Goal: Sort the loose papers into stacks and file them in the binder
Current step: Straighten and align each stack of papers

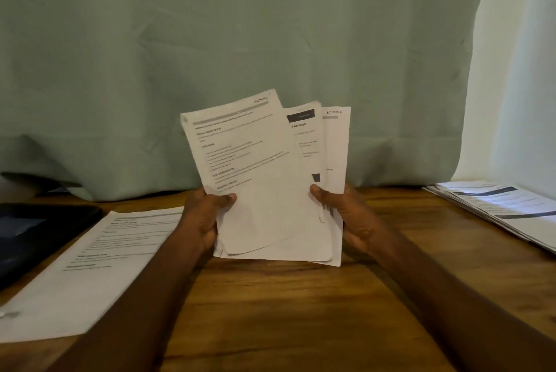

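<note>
Two bare forearms reach forward over a wooden bench (270, 311). The left hand (204, 218) grips the lower left edge of a fanned bundle of papers (261, 179), thumb on the front sheet and fingers curled behind. The right hand (346, 215) pinches the lower right edge in the same way. The bundle is held upright between the two hands, just above the bench, with three printed sheets spread at the top (one heading reads "SECTION 6").

The sheets look light, thin and floppy, and the lower corners already curl, so they would likely slide apart unless held by the edges with both thumbs pressing.

Left of the left hand, a single printed sheet (90, 266) lies flat on the bench, and beyond it sits a dark binder (36, 233). Well to the right of the right hand lies a stack of papers (505, 206). Behind everything hangs a green curtain (240, 40).
</note>
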